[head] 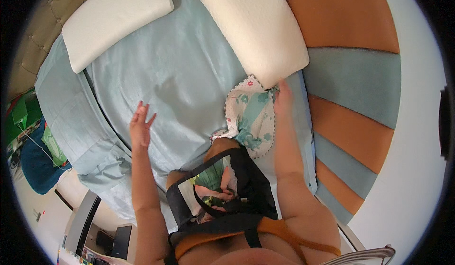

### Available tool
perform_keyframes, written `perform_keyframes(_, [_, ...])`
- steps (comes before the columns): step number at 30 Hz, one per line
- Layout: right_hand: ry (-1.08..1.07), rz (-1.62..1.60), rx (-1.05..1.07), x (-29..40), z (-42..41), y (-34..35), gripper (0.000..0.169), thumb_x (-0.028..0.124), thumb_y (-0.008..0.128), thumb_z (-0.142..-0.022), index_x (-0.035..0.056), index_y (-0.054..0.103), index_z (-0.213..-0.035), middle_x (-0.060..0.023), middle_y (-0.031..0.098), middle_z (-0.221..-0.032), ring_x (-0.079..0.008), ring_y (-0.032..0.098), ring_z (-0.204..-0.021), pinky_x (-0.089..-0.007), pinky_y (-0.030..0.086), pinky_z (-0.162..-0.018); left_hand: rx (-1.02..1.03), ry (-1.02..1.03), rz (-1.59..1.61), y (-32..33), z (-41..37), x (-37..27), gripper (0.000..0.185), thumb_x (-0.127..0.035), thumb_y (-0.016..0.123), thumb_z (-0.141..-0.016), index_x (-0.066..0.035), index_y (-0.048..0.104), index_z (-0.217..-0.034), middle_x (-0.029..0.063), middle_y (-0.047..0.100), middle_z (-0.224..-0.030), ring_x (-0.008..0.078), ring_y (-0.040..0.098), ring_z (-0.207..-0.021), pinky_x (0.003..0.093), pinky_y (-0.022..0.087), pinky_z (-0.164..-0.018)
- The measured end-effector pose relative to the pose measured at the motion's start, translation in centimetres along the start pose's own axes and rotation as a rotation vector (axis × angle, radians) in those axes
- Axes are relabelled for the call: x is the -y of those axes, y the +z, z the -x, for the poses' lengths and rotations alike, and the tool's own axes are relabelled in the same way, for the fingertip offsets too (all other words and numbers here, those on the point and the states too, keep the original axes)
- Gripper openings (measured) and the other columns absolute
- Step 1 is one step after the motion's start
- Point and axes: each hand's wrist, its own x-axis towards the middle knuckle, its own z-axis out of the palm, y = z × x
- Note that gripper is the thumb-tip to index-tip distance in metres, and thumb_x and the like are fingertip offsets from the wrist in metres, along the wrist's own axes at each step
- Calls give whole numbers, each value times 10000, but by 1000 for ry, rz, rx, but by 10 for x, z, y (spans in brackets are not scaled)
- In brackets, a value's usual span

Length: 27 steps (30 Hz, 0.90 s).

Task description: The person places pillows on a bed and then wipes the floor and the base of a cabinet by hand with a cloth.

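My right hand [283, 98] grips the edge of a floral pillowcase [265, 117], white and teal with a striped trim, beside the lower corner of a cream pillow [263, 26]. The cloth lies bunched on the bed near my knees, its top edge touching that pillow corner. My left hand [140, 122] is raised over the pale blue bedsheet [181, 87], fingers apart and holding nothing. A second cream pillow [117, 19] lies at the upper left of the bed, away from both hands.
A tufted headboard [39, 34] curves along the upper left. Orange and grey-blue padded wall panels [352, 73] border the bed's right side. Crumpled bedding [110, 165] lies at the left edge. Beyond it are a blue chair [39, 169] and a cable.
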Motion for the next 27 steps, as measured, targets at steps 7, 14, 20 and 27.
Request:
perform_keyframes(7, [232,252,755,-33,21,48,252,171,567,-875,13,575,-1071,-80,549,-1165,-167,518,-1057,-306,401,-918,99,-126,123,35,24,35,276,-235,556,-892,-32,553,-1080,83,309,-1417,274,333,-1285,497,402,-970])
perform_keyframes(14, [-182,124,769,13,86,124,167,108,617,-843,0,608,-970,-89,323,-1420,-204,353,-1265,-325,309,-1015,103,-83,144,29,27,12,237,-251,553,-893,-60,564,-1033,87,342,-1399,281,314,-1297,510,369,-999])
perform_keyframes(20, [295,119,588,-13,11,116,231,209,626,-847,30,622,-993,-104,482,-1263,-156,458,-1144,-289,355,-949,132,-80,249,41,14,28,195,-243,550,-893,-76,574,-992,97,347,-1395,288,312,-1297,512,364,-1003])
perform_keyframes(27, [265,235,682,-68,18,161,248,179,657,-814,8,641,-994,-51,632,-973,-128,559,-900,-278,426,-827,109,-134,283,33,35,28,237,-242,581,-876,-53,587,-1019,79,373,-1379,257,356,-1271,484,397,-980])
